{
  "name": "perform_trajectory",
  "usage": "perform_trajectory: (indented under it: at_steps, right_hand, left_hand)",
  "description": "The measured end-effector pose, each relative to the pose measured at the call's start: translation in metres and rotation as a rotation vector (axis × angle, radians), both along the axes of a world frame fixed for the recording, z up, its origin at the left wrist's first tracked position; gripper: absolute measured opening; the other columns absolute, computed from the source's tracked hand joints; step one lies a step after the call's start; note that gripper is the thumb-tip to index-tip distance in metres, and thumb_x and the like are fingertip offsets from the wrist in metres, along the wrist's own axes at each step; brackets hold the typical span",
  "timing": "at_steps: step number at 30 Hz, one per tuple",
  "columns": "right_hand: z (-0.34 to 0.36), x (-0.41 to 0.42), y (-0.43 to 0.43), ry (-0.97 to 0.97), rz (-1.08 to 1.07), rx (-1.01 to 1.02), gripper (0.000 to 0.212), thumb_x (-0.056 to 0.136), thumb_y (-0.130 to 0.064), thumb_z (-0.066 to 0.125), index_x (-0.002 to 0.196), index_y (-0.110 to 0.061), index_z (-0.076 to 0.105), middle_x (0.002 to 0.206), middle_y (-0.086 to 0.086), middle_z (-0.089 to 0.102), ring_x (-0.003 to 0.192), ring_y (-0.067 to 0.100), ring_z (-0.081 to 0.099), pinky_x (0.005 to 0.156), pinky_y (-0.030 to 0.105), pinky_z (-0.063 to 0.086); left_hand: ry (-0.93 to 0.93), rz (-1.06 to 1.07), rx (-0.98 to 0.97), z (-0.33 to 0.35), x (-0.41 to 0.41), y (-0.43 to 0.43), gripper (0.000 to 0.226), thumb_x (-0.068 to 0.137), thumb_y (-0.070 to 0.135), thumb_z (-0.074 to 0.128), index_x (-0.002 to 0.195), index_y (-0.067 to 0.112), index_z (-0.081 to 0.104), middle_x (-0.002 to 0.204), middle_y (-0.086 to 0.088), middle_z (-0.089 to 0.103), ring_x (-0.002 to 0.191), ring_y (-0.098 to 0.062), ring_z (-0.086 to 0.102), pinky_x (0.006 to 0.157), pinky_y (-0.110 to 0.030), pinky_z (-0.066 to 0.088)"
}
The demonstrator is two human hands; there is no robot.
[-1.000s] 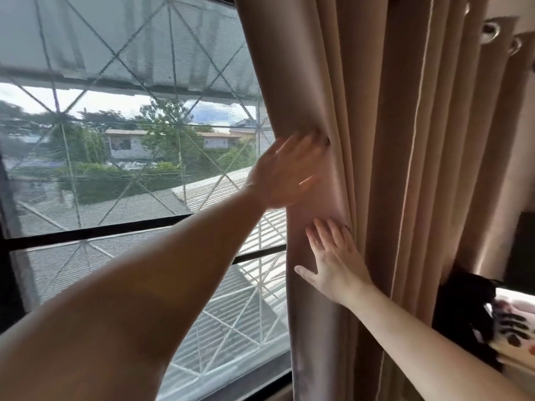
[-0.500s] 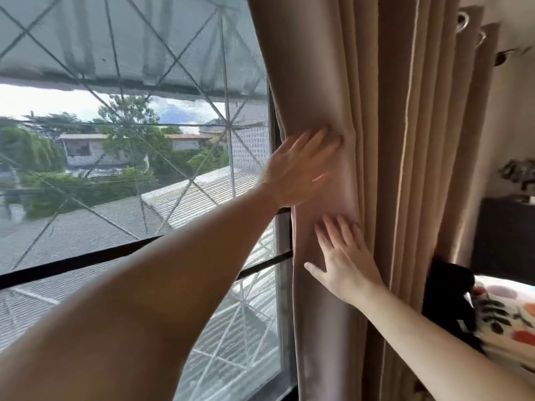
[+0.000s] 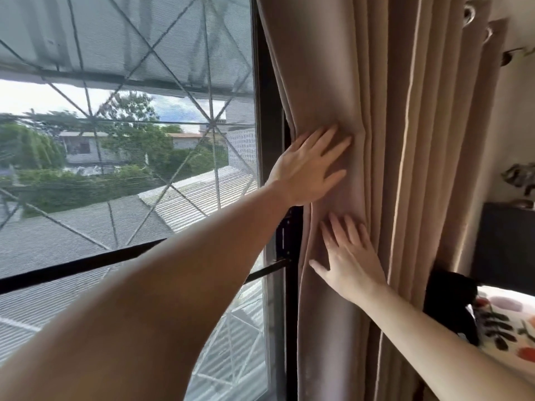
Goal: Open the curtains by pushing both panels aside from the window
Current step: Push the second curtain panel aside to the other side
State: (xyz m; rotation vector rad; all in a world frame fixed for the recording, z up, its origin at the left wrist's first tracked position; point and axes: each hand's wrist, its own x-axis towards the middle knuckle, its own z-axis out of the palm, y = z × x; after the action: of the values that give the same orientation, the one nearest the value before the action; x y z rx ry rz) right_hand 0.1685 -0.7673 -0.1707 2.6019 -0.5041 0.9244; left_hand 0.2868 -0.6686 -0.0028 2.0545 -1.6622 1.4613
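Two hands flat on one bunched curtain panel (image 3: 385,169) right of the window (image 3: 127,140): left hand (image 3: 309,166) above, right hand (image 3: 350,256) below, fingers spread, gripping nothing.

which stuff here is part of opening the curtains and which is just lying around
Part of the job:
left hand, flat on the curtain
right hand, flat on the curtain
beige curtain panel
window

Just lying about:
floral cushion
black item beside it
dark cabinet
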Motion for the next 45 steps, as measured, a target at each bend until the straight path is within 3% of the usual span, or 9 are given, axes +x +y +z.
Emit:
perform_trajectory:
  at_steps: [22,37,45]
  right_hand:
    - [0.013,-0.002,-0.104,0.014,-0.048,0.001,0.087,0.092,-0.067,0.055,0.158,-0.010,0.042,0.167,0.015,0.035,0.154,0.041,0.027,0.126,0.059,0.024]
    - [-0.006,-0.002,-0.058,0.016,-0.047,0.014,0.088,0.091,-0.065,0.058,0.155,-0.007,0.045,0.164,0.019,0.038,0.151,0.043,0.031,0.125,0.061,0.026]
    - [-0.015,-0.010,-0.009,0.014,-0.065,0.068,0.091,0.090,-0.065,0.058,0.158,-0.007,0.040,0.167,0.019,0.034,0.154,0.042,0.026,0.124,0.062,0.027]
  left_hand:
    - [0.119,0.000,0.038,0.008,0.004,-0.107,0.068,0.110,0.059,0.037,0.170,0.030,0.024,0.178,-0.007,0.018,0.164,-0.029,0.020,0.134,-0.046,0.018]
    - [0.021,-0.059,0.062,-0.010,0.007,-0.063,0.066,0.109,0.056,0.036,0.168,0.027,0.032,0.175,-0.008,0.030,0.160,-0.030,0.031,0.131,-0.047,0.026]
    - [0.016,-0.074,0.079,-0.022,-0.006,-0.015,0.065,0.109,0.055,0.036,0.168,0.030,0.028,0.176,-0.006,0.026,0.162,-0.027,0.026,0.133,-0.046,0.023]
